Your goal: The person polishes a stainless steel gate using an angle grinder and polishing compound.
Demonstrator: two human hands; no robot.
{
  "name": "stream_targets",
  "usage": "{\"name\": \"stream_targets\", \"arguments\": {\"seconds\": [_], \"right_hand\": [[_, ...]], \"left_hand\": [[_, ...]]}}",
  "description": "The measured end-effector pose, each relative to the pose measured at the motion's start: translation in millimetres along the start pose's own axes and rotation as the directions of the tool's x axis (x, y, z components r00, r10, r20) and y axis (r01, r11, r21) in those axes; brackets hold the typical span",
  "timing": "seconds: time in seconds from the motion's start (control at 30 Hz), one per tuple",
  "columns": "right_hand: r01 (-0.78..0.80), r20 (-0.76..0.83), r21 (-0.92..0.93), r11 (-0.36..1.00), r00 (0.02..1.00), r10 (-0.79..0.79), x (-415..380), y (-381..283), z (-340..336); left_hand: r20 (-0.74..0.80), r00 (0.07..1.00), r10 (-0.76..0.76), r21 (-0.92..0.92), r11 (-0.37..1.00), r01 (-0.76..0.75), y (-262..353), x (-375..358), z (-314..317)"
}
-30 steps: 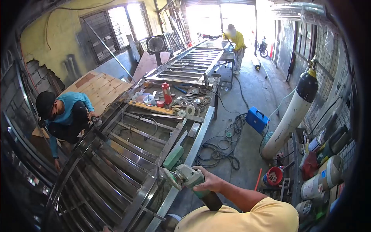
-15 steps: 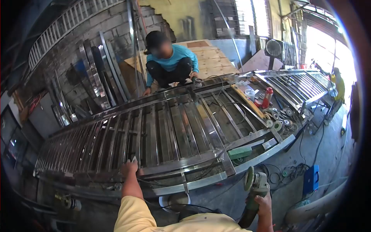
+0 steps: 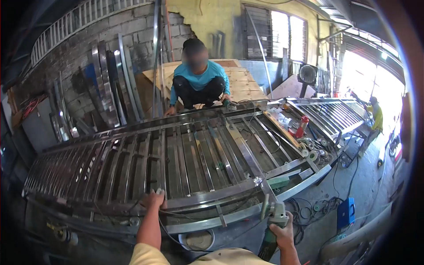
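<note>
A long frame of shiny metal bars [image 3: 221,196], like a gate panel, lies across in front of me. My left hand [image 3: 153,199] is on its near rail, fingers curled over the edge, with something pale at the fingertips. In my right hand [image 3: 284,230] is an angle grinder [image 3: 270,236], gripped round its body. The grinder's head points up, and its pale disc [image 3: 265,206] faces left, close to the frame's near right corner. A cable runs below the near rail.
Across the frame a person in a blue top [image 3: 201,77] squats, one hand at another power tool [image 3: 229,105]. Several grinding discs [image 3: 313,154], a red bottle [image 3: 302,126] and a green box [image 3: 278,182] lie on the right. A white bucket [image 3: 213,238], blue case [image 3: 346,213] and coiled cables stand below.
The right hand has brought the grinder left and closer to the frame. My left hand stays at the near rail, slightly lower in view. The view has tilted up a little.
</note>
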State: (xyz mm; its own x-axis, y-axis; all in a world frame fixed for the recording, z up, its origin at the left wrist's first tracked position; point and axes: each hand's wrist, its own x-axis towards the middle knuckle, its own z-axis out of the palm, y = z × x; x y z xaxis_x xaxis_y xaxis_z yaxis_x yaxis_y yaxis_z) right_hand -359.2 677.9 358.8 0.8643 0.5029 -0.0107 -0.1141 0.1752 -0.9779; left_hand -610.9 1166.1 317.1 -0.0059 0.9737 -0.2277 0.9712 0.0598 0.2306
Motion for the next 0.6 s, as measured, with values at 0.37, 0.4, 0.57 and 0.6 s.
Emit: {"name": "stream_targets", "arguments": {"seconds": [0.37, 0.4, 0.57, 0.6], "right_hand": [[-0.069, 0.021, -0.620, 0.781, 0.994, 0.104, -41, 38, 167], [-0.060, 0.036, -0.685, 0.726, 0.993, 0.116, -47, 37, 180], [-0.053, 0.175, -0.761, 0.647, 0.943, 0.283, -51, 33, 239], [-0.059, 0.202, -0.769, 0.636, 0.922, 0.330, -47, 30, 251]], "left_hand": [[-0.333, 0.882, 0.333, -0.573, 0.671, -0.470, -99, 36, -25], [-0.318, 0.898, 0.304, -0.605, 0.664, -0.439, -113, 31, -37], [-0.439, 0.872, 0.216, -0.409, 0.816, -0.409, -195, 34, -54], [-0.438, 0.881, 0.178, -0.350, 0.869, -0.349, -202, 34, -51]]}}
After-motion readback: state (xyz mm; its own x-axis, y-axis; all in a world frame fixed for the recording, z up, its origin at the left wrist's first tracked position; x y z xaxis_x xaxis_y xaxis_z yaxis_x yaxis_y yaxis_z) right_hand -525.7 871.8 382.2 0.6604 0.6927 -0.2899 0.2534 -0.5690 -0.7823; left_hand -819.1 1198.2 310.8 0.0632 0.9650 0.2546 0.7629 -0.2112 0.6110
